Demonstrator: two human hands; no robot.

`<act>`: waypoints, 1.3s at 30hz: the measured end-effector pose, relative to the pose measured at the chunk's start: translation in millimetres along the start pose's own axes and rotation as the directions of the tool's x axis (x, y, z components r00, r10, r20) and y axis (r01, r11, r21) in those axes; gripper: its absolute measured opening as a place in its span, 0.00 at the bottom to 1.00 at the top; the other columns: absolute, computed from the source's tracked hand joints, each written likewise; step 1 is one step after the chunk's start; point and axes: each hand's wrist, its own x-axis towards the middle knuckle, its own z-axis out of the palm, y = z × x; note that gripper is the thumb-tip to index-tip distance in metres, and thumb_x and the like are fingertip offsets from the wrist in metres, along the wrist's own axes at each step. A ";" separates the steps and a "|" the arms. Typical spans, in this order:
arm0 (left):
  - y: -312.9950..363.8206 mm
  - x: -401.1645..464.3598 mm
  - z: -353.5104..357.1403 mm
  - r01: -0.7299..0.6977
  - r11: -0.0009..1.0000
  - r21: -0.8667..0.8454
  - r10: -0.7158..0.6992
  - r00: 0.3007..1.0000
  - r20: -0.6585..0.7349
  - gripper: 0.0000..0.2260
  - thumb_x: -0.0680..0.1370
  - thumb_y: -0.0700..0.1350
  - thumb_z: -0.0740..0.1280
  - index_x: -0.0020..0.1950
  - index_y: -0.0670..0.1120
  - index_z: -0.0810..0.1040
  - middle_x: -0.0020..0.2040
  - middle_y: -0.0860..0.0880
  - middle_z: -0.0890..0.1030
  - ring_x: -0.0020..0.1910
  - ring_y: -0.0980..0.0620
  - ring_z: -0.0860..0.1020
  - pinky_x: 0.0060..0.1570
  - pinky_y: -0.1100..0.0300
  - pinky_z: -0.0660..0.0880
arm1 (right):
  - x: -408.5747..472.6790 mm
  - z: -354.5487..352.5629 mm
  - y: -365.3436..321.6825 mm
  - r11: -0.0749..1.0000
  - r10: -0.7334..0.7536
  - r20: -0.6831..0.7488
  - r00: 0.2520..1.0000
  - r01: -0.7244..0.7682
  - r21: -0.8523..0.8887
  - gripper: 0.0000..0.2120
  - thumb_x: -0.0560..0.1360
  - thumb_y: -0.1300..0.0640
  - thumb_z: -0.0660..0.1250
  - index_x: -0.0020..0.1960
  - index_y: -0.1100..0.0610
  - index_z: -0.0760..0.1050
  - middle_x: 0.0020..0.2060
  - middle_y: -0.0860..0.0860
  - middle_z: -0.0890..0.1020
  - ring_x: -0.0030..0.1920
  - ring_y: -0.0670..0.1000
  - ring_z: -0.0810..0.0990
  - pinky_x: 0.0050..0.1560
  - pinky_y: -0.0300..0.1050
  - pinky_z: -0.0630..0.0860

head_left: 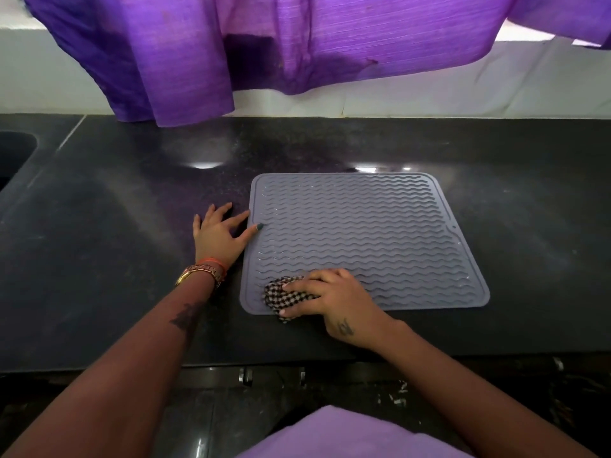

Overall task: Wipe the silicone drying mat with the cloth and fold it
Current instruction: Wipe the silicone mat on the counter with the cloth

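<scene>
Desk (99, 226): dark, glossy, purple curtain (185, 61) hanging over its far edge.
Mat (363, 233): grey, wavy-ribbed, flat near the desk's front edge.
Left hand (220, 234): fingers spread flat, thumb on the mat's left edge.
Right hand (334, 299): fingers pressing the cloth down.
Cloth (284, 294): checked, bunched at the mat's front-left corner.

Grey ribbed mat (363, 239) flat; checked cloth (284, 294) on near-left corner

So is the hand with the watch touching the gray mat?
Touching. In the head view, the left hand lies spread flat on the counter, and its thumb tip reaches over the left edge of the mat, resting on it.
</scene>
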 end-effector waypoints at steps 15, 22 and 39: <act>2.9 -0.7 -2.6 0.020 1.000 -0.011 -0.020 1.000 0.018 0.27 0.72 0.69 0.59 0.64 0.56 0.76 0.72 0.48 0.68 0.74 0.44 0.58 0.72 0.42 0.46 | -4.9 -9.0 3.2 0.998 0.056 -0.209 0.976 -0.047 0.047 0.24 0.68 0.65 0.69 0.60 0.45 0.78 0.69 0.51 0.70 0.66 0.55 0.70 0.63 0.54 0.66; 3.2 -2.8 -5.4 0.005 1.000 -0.001 -0.005 0.999 0.038 0.27 0.72 0.68 0.61 0.65 0.55 0.74 0.72 0.48 0.67 0.74 0.45 0.57 0.73 0.42 0.45 | -20.4 3.5 7.3 0.992 0.106 -0.052 0.993 -0.109 -0.057 0.31 0.69 0.64 0.64 0.65 0.38 0.71 0.72 0.47 0.65 0.70 0.56 0.62 0.64 0.55 0.56; 7.9 -3.9 -8.1 0.016 1.000 0.019 -0.017 0.998 0.057 0.26 0.73 0.67 0.61 0.66 0.55 0.74 0.73 0.47 0.66 0.74 0.44 0.57 0.73 0.41 0.45 | -41.3 -21.2 30.0 0.974 0.226 -0.404 0.887 -0.204 0.098 0.22 0.69 0.66 0.67 0.58 0.45 0.79 0.63 0.50 0.77 0.58 0.55 0.76 0.54 0.52 0.72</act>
